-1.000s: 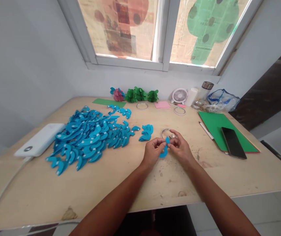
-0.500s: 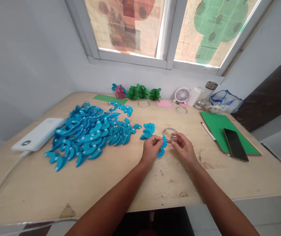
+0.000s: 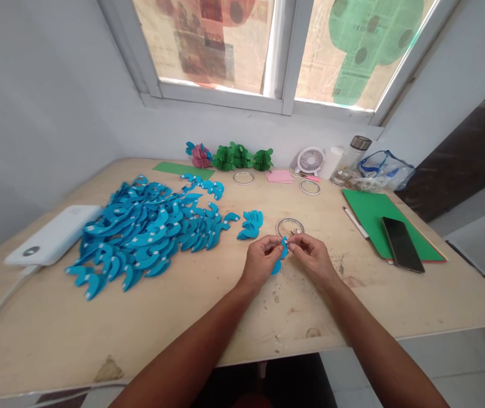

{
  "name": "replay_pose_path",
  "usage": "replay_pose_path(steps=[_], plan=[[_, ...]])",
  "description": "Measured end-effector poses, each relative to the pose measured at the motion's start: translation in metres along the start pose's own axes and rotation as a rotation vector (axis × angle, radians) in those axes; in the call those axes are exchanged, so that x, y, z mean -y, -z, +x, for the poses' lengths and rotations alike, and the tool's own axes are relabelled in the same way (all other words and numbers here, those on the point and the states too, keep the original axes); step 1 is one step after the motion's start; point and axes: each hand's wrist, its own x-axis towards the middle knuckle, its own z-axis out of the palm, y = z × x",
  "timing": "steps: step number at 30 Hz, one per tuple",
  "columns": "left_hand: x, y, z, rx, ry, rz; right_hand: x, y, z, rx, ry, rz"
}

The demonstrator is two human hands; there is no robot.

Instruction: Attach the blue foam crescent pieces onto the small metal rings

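My left hand (image 3: pixel 263 262) is closed in a pinch on a curved blue paper piece (image 3: pixel 277 266). The paper's lower lobe hangs below the fingers, and a small white patch shows near its top. From the other side, my right hand (image 3: pixel 313 255) pinches at that top end, its thumb and finger closed by the white patch. Whether anything small sits between those fingertips is hidden. Just behind the hands lies a ring-shaped tape roll (image 3: pixel 278 226). Folded blue paper pieces (image 3: pixel 250 229) rest left of it.
A large heap of blue paper pieces (image 3: pixel 149 221) with white patches covers the left. Beside it lies a white power bank (image 3: pixel 55 235) with a cable. A phone (image 3: pixel 401 243) on green paper (image 3: pixel 364 209) and a pen (image 3: pixel 356 222) are right. Green paper figures (image 3: pixel 240 156) and a fan (image 3: pixel 310 161) stand behind.
My right hand has moved left from beside the tape roll to the top of the blue paper piece. The two hands are now close together, and the view has shifted slightly.
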Motion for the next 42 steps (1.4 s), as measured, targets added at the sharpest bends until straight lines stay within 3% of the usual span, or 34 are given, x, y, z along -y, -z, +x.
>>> replay_pose_path(steps=[7, 19, 33, 42], plan=[[0.001, 0.0, 0.0, 0.022, -0.028, 0.036, -0.002, -0.001, 0.001, -0.014, 0.001, -0.025], [0.008, 0.007, 0.003, 0.121, -0.186, 0.329, 0.0, 0.0, -0.001, -0.026, 0.062, -0.245], [0.015, 0.009, 0.005, 0.115, -0.223, 0.395, -0.002, 0.0, 0.0, -0.009, 0.131, -0.375], [0.009, 0.008, 0.003, 0.085, -0.25, 0.474, 0.001, -0.001, -0.002, -0.008, 0.142, -0.41]])
